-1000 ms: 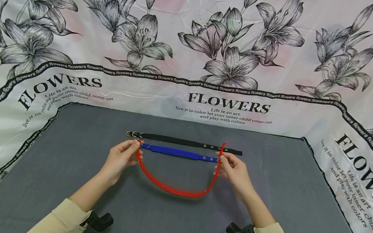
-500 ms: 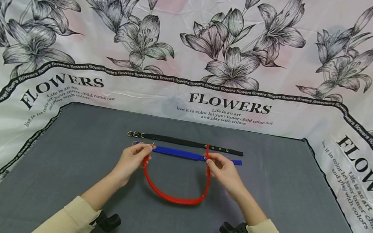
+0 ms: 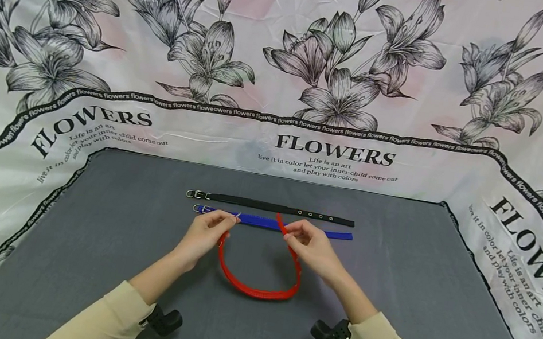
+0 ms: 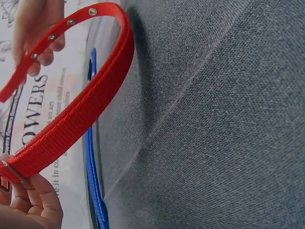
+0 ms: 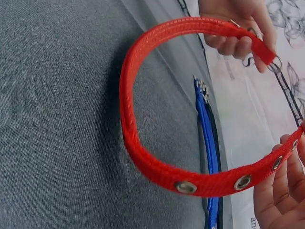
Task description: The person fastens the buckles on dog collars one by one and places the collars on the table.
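Note:
A red collar (image 3: 256, 293) with metal eyelets and a buckle hangs in a U between both hands, above the table. My left hand (image 3: 208, 234) pinches its buckle end; the metal buckle (image 4: 13, 171) shows by the fingers in the left wrist view. My right hand (image 3: 314, 249) pinches the strap near the eyelet end, whose tip points up past the fingers. In the right wrist view, several eyelets (image 5: 243, 182) line that end. Behind the hands a blue collar (image 3: 259, 221) lies flat, partly covered by them. Beyond it lies a black collar (image 3: 256, 204), its buckle toward the left.
A grey cloth (image 3: 391, 279) covers the table. Behind and at both sides hangs a white sheet (image 3: 223, 139) printed with flowers and lettering. Black wrist devices (image 3: 165, 321) sit on both forearms.
Both hands have moved toward each other, bringing the red collar's ends closer and narrowing its loop. Its eyelet end now leans left. The blue and black collars have stayed put.

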